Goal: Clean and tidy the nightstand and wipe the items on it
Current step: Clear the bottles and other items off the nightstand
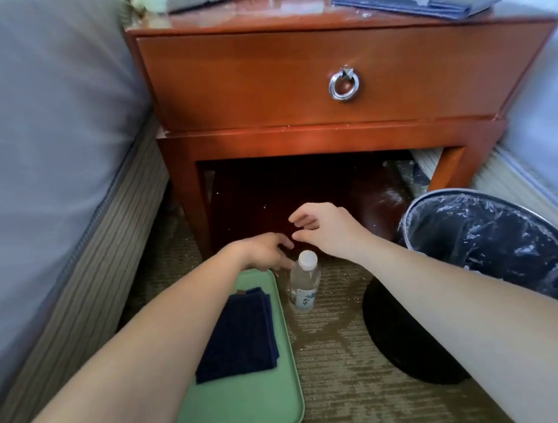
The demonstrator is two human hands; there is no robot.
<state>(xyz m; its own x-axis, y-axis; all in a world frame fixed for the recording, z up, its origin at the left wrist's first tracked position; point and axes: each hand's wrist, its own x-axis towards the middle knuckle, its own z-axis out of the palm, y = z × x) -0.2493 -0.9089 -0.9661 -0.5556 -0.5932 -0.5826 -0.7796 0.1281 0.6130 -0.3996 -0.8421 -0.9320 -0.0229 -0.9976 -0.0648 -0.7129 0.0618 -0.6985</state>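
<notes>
Where two beds (27,132) part, nightstand (259,78) meets carpet (334,358).

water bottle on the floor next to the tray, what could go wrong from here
1. The water bottle stands upright on carpet between the green tray and the lined bin. The left hand, close beside its cap, could knock it over.
2. If it tips toward the tray and the cap is loose, it might wet the folded dark cloth lying there.
</notes>
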